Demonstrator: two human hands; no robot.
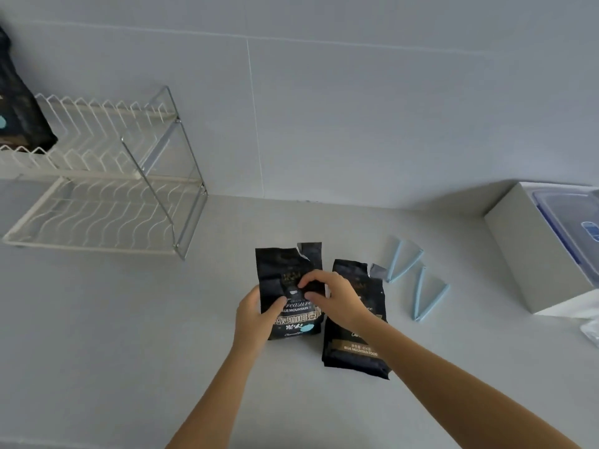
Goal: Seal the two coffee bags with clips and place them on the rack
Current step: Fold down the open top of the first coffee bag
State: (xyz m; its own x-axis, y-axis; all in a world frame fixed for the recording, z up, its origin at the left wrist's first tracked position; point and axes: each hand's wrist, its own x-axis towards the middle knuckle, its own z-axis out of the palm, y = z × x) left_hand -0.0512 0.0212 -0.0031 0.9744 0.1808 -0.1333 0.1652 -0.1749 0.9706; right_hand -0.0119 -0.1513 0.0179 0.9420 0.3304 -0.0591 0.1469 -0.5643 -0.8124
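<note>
Both hands clamped the left coffee bag (289, 286): left hand (256, 314) at its left edge, right hand (327, 294) seemingly pinching its front. The second bag (355, 345) lay just right, two clips (418, 280) beyond.

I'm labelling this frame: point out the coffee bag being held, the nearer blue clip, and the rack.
held coffee bag (293, 322): head view, printed front.
nearer blue clip (421, 298): head view, left arm.
rack (87, 243): head view, bottom front rail.

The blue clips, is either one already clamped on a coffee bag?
No, both blue clips lie open on the counter, right of the two coffee bags.
</note>
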